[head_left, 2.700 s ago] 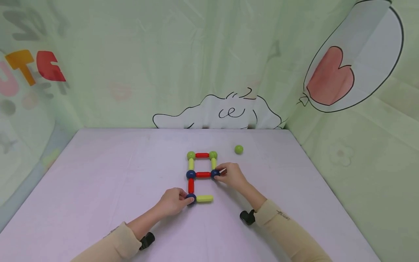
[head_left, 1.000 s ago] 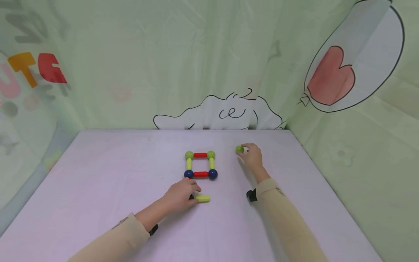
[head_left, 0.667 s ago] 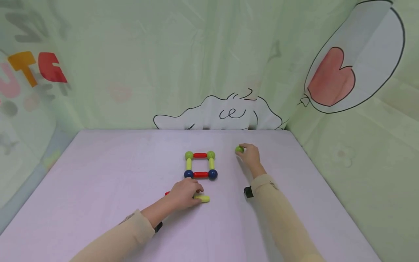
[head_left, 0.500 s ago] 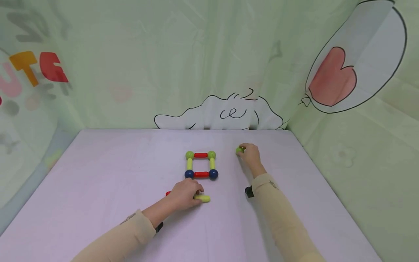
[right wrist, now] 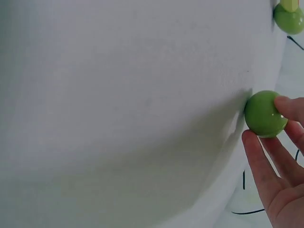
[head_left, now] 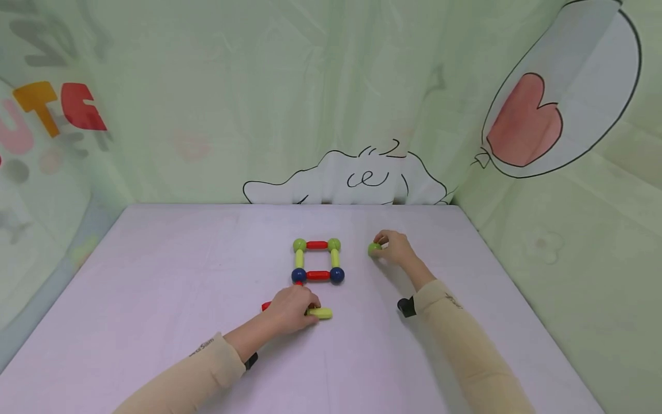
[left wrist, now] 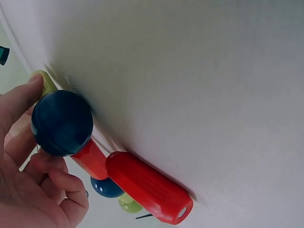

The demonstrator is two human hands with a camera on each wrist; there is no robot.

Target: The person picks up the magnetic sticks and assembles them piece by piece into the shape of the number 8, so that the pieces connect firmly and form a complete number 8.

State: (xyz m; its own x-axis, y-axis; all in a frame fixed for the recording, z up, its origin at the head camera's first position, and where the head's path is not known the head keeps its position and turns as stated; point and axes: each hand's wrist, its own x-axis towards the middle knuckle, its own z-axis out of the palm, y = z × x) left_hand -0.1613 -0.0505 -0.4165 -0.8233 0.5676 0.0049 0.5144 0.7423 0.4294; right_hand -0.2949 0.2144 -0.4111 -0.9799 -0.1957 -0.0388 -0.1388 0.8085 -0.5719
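My right hand (head_left: pixel 397 248) pinches a loose green ball (right wrist: pixel 266 114) between thumb and fingers, low over the table and right of the square. In the head view, the square has two green balls (head_left: pixel 334 245), two dark blue balls (head_left: pixel 337 275), red rods (head_left: pixel 318 275) and yellow-green rods (head_left: pixel 299 259). My left hand (head_left: pixel 291 309) pinches a yellow-green rod (head_left: pixel 322 313) below the square. That rod joins another blue ball (left wrist: pixel 61 123), mostly hidden by the hand from above. A red rod (left wrist: pixel 91 159) runs from this ball to the square. Another red rod (left wrist: pixel 149 189) lies beside my left hand.
The pale lilac tabletop (head_left: pixel 165 270) ends at a light green printed curtain (head_left: pixel 217 115) behind. A similar curtain (head_left: pixel 548 241) stands along the right side. Dark wrist cameras (head_left: pixel 407 307) hang under both forearms.
My right hand has left the square's corner, taken the green ball and drawn it slightly nearer. My left hand shifted from the blue ball to the yellow-green rod; a red rod appeared beside it.
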